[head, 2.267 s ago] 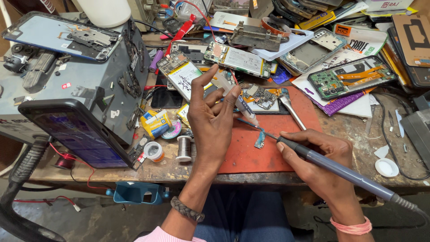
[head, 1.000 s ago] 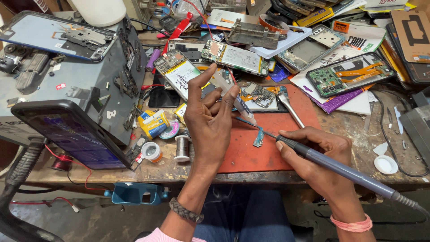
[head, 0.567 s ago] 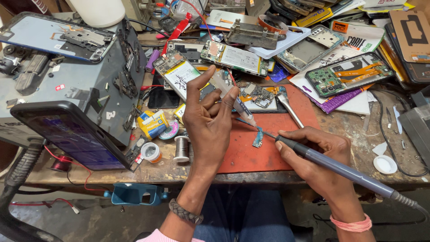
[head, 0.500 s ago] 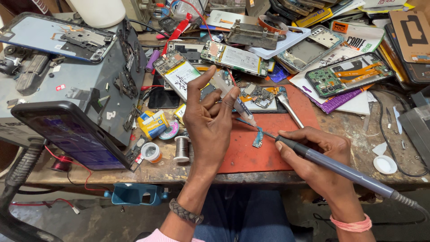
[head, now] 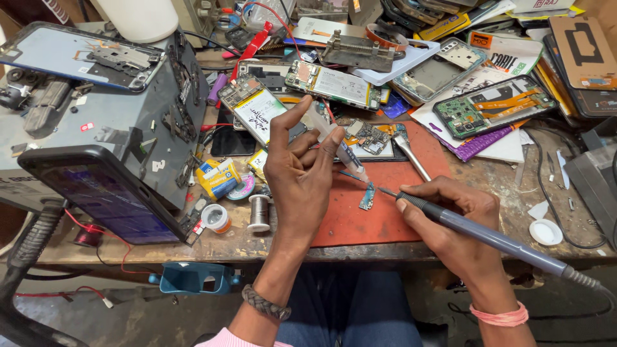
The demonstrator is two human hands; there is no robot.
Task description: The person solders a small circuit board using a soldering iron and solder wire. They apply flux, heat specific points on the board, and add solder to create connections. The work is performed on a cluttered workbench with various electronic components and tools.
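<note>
1. Left hand [head: 301, 173] grips a clear syringe [head: 340, 149], fingers [head: 332, 138] wrapped round the barrel, nozzle angled down toward the red mat [head: 379, 212].
2. Right hand [head: 459, 222] is clenched pen-style on a grey soldering iron [head: 488, 234]; its tip sits just beside the small board [head: 367, 196].
3. The small board lies flat on the red mat, between the two hands, near the tabletop [head: 244, 241] front edge. Neither hand holds it.
4. Handling call: the board looks very light, thin and stiff, so it will probably skate if nudged by the tip. Likely fragile, with exposed contacts. Best held by its long edges or pinned at one end, off the component side.
5. The syringe looks light and a bit slick; a barrel grip near the nozzle gives control.
6. The iron is rigid and its cable trails off right; hold it on the grey handle only, since the tip is presumably hot.
7. Nearby: solder spool [head: 259, 211] and tape roll [head: 215, 217] left of the mat, tweezers [head: 411, 157] on the mat's top, opened phones [head: 491, 106] behind.
</note>
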